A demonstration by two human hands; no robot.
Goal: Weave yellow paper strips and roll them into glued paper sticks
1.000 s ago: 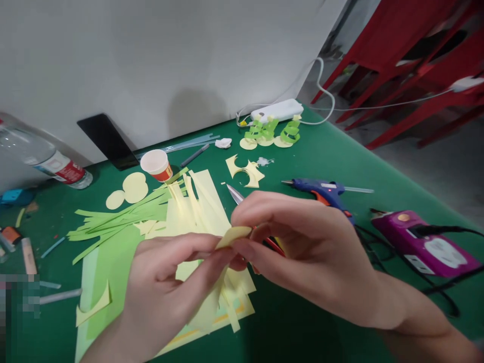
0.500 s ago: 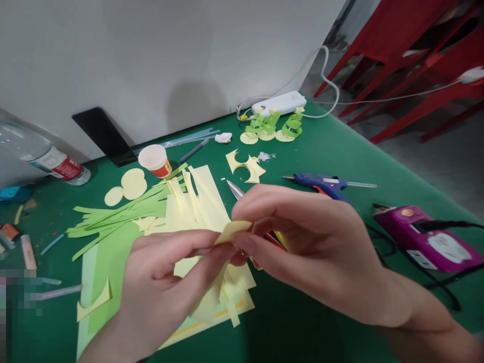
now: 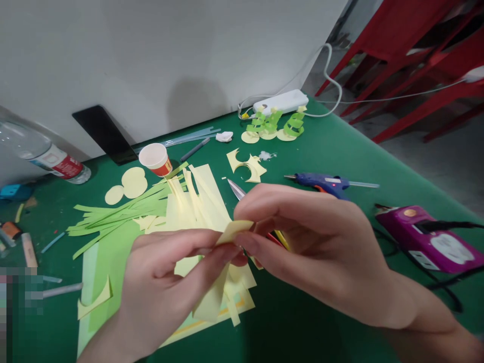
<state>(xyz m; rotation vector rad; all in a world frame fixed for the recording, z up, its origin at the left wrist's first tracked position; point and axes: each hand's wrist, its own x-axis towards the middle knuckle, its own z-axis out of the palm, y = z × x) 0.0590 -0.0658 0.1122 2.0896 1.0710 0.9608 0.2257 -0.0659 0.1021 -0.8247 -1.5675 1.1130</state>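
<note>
Both hands meet low in the middle of the view over a green table. My left hand and my right hand both pinch the same pale yellow paper strip between thumb and fingers; its loose end hangs down below the fingers. Under the hands lie yellow paper sheets and strips and green strips. The tip of a pair of scissors shows just behind my right hand.
A blue glue gun and a purple device with cables lie to the right. A paper cup, yellow circles, a water bottle, a black phone, a power strip and green-yellow paper figures stand near the wall. Red chairs are beyond.
The hands have stayed together pinching the strip, shifting only slightly; the view has tilted a little, so the table items sit a bit higher.
</note>
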